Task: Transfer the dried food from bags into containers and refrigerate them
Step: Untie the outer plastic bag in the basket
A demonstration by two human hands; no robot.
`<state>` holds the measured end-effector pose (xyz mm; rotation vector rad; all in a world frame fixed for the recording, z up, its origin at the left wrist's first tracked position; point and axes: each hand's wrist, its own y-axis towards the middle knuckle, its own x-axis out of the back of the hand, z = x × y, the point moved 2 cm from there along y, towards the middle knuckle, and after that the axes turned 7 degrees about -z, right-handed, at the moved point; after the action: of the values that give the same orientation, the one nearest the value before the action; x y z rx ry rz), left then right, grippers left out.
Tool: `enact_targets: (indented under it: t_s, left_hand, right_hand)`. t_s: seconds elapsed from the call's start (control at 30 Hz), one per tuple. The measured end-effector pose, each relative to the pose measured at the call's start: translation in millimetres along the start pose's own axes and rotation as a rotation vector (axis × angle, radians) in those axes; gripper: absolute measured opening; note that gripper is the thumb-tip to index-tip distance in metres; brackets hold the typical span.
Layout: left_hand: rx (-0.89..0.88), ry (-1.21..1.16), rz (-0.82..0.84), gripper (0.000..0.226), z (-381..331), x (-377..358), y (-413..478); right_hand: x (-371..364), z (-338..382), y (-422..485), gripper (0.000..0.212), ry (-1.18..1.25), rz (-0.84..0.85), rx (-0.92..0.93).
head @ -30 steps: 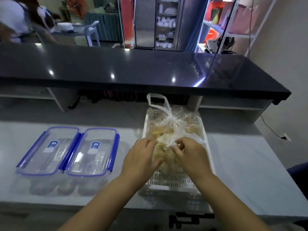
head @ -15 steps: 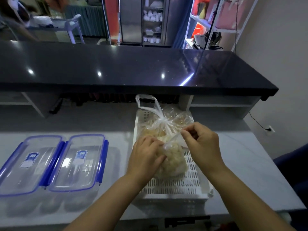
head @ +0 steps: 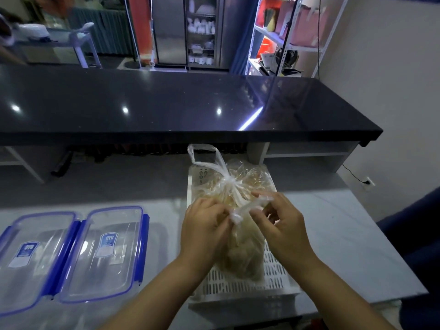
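**A:** Head view: the near bag (head: 242,248) of dried food lies in the white slotted tray (head: 273,282) on the bench (head: 345,234), tied at the neck. The second bag (head: 252,177), also knotted, sits just behind it in the same tray.

**B:** Grips?

**A:** Left hand (head: 202,232): grip curled onto the bag neck, right at the knot (head: 234,216). Right hand (head: 283,229): fingertip pinch on the loose tail (head: 256,204) coming off the knot, other fingers relaxed.

**B:** So the step is untying. Left should pin the knot body while right feeds the tail back through the loop. A straight pull outward likely cinches it. The film looks thin, so forcing it risks a tear and a spill.

**A:** Agreed. The right container (head: 104,253) and left container (head: 31,256) sit well to the left with lids on. Open them before pouring.
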<state>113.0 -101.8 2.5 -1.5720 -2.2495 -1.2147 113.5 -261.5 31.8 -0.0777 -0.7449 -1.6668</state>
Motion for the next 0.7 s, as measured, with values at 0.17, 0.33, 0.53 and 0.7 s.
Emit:
enact_targets:
  t_s: [0.17, 0.33, 0.53, 0.7]
  left_hand:
    - [0.034, 0.073, 0.132, 0.004, 13.5, -0.8, -6.8]
    - [0.121, 0.028, 0.261, 0.012, 24.6, -2.5, -3.5]
    - [0.116, -0.014, 0.371, 0.012, 30.7, -4.7, 6.2]
    - [0.124, -0.007, 0.335, 0.003, 26.7, -5.5, 6.0]
  right_hand:
    - [-9.4, -17.2, -12.7, 0.023, 0.019, 0.031, -0.171]
    - [-12.8, -32.8, -30.4, 0.025, -0.032, 0.042, -0.229]
    - [-31.2, -32.4, -34.1, 0.021, -0.081, 0.089, -0.259]
    - [-43.2, -29.9, -32.8, 0.006, -0.187, 0.012, -0.294]
